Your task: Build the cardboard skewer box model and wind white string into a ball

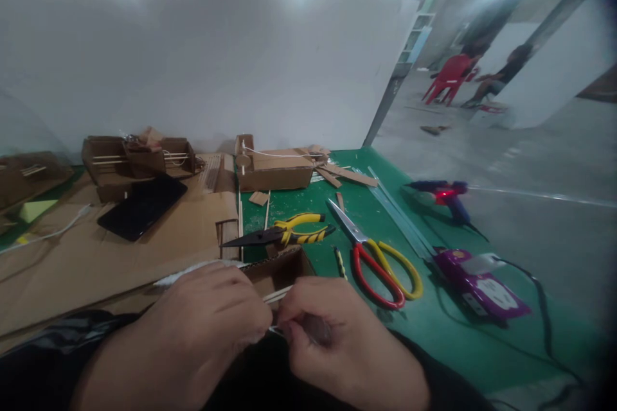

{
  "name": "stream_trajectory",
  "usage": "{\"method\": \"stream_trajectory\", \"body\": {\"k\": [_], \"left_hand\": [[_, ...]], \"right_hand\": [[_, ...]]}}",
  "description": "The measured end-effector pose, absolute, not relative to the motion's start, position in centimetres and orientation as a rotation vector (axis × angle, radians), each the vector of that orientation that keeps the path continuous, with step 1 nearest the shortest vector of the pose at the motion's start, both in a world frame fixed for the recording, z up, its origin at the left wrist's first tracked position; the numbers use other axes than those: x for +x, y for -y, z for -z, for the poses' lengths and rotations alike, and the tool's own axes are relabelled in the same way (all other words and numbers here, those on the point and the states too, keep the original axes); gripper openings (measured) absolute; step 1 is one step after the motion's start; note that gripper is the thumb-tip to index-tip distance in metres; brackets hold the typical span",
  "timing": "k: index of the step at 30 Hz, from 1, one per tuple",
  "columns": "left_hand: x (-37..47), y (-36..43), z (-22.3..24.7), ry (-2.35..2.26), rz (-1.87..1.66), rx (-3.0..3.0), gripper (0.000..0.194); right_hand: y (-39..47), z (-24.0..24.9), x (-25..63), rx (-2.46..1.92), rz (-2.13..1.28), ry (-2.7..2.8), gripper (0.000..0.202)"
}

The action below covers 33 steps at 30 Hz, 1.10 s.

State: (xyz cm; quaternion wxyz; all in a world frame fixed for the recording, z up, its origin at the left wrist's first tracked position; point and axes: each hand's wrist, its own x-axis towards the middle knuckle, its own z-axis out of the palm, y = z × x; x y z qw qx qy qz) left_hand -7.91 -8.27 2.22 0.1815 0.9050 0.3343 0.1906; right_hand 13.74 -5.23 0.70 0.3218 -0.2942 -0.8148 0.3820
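Observation:
Close to my body, my left hand [216, 314] and my right hand [342, 334] are both closed, fingertips nearly meeting. My right thumb and forefinger pinch at a thin white strand [276, 331] that shows in the gap between the hands. What the left fingers hold is hidden behind the back of that hand. Just beyond them is a small open cardboard box [289, 266], partly covered by the hands. Thin wooden sticks [278, 295] cross it between my hands.
Yellow-handled long-nose pliers [284, 231] and scissors [371, 257] lie beyond the hands. Right are a glue gun [443, 196] with a red light, glue sticks [400, 215] and a purple power strip [482, 286]. Cardboard models [279, 170] and a black phone [142, 205] sit further back.

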Motion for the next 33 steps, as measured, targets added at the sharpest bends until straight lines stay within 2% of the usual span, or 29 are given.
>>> {"method": "stream_trajectory", "body": {"k": [8,15,18,22,33], "left_hand": [[-7.8,8.0,-2.6,-0.942,-0.521,2.596,0.02],[-7.9,7.9,-2.3,-0.985,-0.68,2.425,0.014],[-8.1,7.9,-2.2,-1.016,-0.714,2.416,0.011],[-8.1,7.9,-2.2,-1.044,-0.742,2.495,0.022],[-7.8,7.9,-2.6,-1.007,-0.599,2.697,0.024]], "right_hand": [[5.3,-0.9,13.8,-0.776,-0.98,2.147,0.012],[4.9,-1.7,14.3,-0.822,-1.158,2.209,0.009],[4.9,-1.8,14.4,-0.874,-1.136,2.24,0.011],[4.9,-1.9,14.6,-0.891,-1.037,2.278,0.009],[4.8,-1.5,14.7,-0.793,-1.07,2.256,0.01]]}}
